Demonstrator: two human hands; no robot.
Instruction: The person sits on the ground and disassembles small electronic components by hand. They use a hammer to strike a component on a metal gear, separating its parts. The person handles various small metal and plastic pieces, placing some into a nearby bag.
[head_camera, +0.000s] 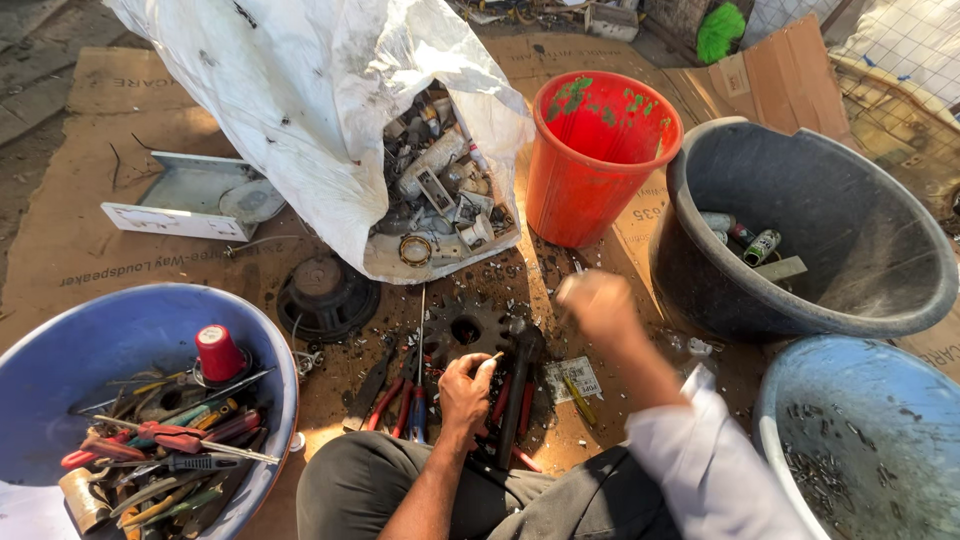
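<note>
Sorting and stripping scrap, seated on flattened cardboard. Left hand rests low between the knees, fingers curled shut on a small pale piece pinched at the tips; too small to say what it is. It sits just above the dark toothed gear lying flat on the ground, a hammer lying beside the hand. Right hand is raised and motion-blurred, between the gear and the grey tub; whether its fingers are closed or loose cannot be told.

Judgement: the step in hand looks like working one small part held over the gear. The next move calls for a steady pinch on the piece and a clear path for the right hand.

Around: white sack spilling mixed scrap parts ahead; red bucket just right of it; grey tub holds a few small cans; blue basin at left full of screwdrivers and pliers; a second blue basin at right with dark bits. Loose red-handled pliers crowd the ground close by the left hand; black speaker cone sits near the gear
</note>
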